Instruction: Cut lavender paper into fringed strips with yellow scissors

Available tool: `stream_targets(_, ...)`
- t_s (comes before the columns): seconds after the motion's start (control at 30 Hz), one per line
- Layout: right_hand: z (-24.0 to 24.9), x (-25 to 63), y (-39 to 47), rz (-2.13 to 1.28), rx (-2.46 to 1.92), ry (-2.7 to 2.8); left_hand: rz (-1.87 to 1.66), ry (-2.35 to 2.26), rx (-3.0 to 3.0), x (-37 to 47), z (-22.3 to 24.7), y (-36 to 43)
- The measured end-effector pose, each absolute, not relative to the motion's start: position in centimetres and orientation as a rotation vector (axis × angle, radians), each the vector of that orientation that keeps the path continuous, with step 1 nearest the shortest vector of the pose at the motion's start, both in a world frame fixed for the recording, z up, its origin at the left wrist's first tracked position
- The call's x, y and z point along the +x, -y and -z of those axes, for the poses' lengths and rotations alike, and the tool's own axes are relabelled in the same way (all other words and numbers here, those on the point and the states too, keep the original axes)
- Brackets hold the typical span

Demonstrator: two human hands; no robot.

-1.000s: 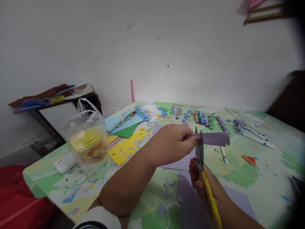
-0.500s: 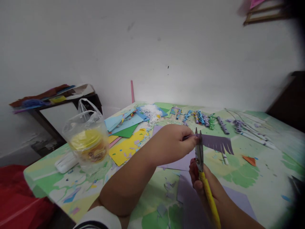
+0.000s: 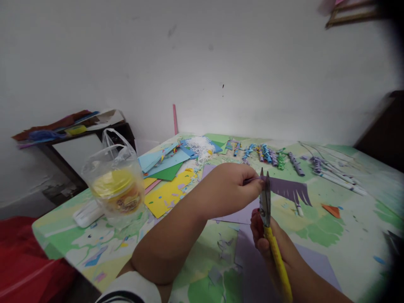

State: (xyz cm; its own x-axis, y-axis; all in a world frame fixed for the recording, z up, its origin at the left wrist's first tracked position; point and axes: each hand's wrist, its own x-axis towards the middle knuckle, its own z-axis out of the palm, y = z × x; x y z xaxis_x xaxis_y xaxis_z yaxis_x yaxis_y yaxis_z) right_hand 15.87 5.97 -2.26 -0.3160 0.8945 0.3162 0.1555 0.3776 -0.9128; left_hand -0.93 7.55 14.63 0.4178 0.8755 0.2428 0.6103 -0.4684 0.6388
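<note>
My left hand [image 3: 235, 185] pinches one end of a purple paper strip [image 3: 287, 188] between thumb and fingers. The strip stretches to the right, and its far end is cut into a fringe along the lower edge. In my right hand [image 3: 268, 240] are scissors [image 3: 265, 202] with yellow and red handles, pointing away from me. Their blades are slightly apart and stand at the strip beside my left fingertips. Sheets of purple paper [image 3: 315, 261] lie on the table below my hands.
A clear plastic bag [image 3: 115, 181] holding a yellow-lidded tub stands at the left. Coloured sheets [image 3: 167, 164] and a heap of white string [image 3: 200, 147] lie behind. Curled paper rolls [image 3: 267, 155] line the back, with white markers [image 3: 342, 183] at the right. Paper scraps [image 3: 224, 246] litter the patterned tablecloth.
Both hands keep almost the same pose, with the scissors still at the strip. The view has shifted very slightly.
</note>
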Motion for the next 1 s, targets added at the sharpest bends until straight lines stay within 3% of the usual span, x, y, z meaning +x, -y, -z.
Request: stream_targets(1.0, 2.40, 15.68, -5.99, -1.079, -0.907, 1.698, -0.751, -1.251, 2.206, -0.88, -14.71, -7.64)
